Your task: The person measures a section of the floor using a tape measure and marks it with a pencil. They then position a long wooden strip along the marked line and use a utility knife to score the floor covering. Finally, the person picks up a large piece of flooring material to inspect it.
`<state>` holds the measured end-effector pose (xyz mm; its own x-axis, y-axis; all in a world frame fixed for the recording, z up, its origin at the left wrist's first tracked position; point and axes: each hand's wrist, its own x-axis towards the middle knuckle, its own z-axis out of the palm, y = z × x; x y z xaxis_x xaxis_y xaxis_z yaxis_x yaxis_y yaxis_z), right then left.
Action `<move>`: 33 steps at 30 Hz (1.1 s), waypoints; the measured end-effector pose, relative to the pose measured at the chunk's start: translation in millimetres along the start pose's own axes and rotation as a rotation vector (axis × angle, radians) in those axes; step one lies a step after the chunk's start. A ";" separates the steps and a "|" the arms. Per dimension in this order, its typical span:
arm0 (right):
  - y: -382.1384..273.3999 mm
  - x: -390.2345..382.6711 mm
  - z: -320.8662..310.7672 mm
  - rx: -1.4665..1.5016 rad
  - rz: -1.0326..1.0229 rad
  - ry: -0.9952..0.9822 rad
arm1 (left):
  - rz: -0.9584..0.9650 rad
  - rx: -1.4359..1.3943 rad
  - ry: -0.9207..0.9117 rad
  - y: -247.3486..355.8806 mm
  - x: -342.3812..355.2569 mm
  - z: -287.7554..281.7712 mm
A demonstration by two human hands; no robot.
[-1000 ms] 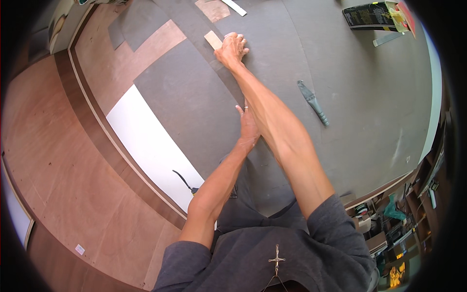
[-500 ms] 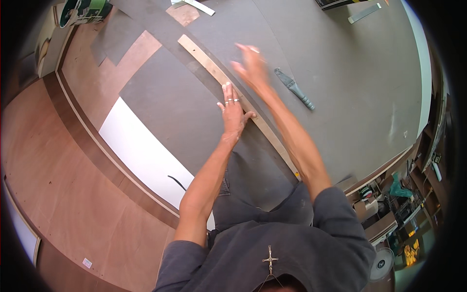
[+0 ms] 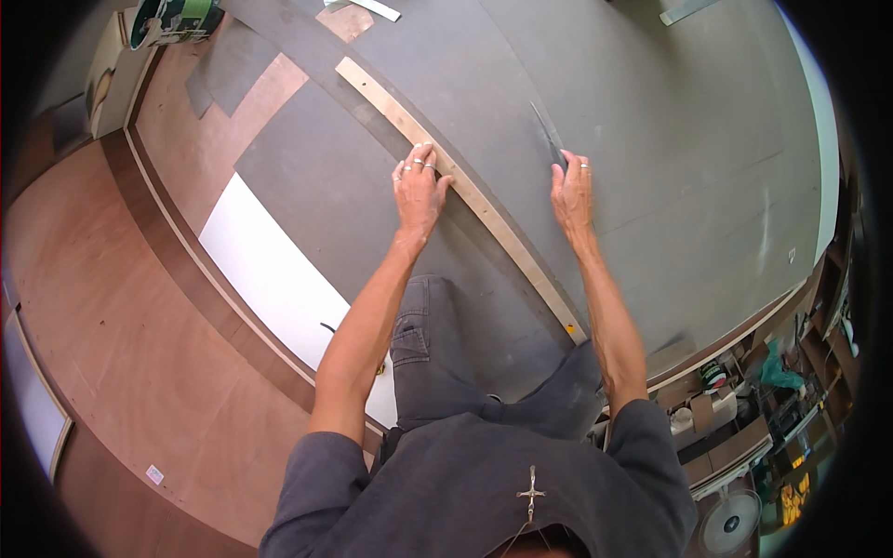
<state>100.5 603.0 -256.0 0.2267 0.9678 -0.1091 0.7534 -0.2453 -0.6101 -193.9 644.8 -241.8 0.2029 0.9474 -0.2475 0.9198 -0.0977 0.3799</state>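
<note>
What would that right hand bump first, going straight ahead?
Nothing, maybe: past the right hand and its tool, the grey sheet looks free to the picture's top, though height is unclear.

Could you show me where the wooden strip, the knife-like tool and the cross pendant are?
Wooden strip (image 3: 503,235): head view, on its flat upper face.
Knife-like tool (image 3: 556,152): head view, on its dark part just beyond the fingertips (image 3: 570,159).
Cross pendant (image 3: 531,494): head view, where its arms meet.

My left hand (image 3: 419,193) is resting palm-down, thumb (image 3: 443,186) spread; my right hand (image 3: 573,193) is gripping; both forearms (image 3: 610,302) are pointing forward.
</note>
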 end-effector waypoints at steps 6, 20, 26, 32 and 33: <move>-91.1 30.8 46.5 0.254 -0.006 -0.144 | -0.086 0.045 -0.030 1.6 32.2 -26.5; -224.2 150.8 141.7 0.158 -0.134 -0.370 | -0.290 -0.151 -0.267 14.5 59.1 -53.6; -203.5 140.9 129.8 0.118 -0.145 -0.495 | -0.274 -0.142 -0.227 20.3 59.4 -58.3; -101.1 8.0 54.1 -0.036 -0.082 -0.596 | -0.280 -0.133 -0.187 14.2 57.9 -51.2; -101.6 2.6 48.2 -0.003 -0.066 -0.600 | -0.286 -0.131 -0.193 13.5 57.7 -51.6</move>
<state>-5.2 633.2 -232.2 -0.2079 0.8434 -0.4955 0.7556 -0.1832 -0.6289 -187.1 713.9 -205.0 0.0151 0.8545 -0.5192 0.9001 0.2145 0.3792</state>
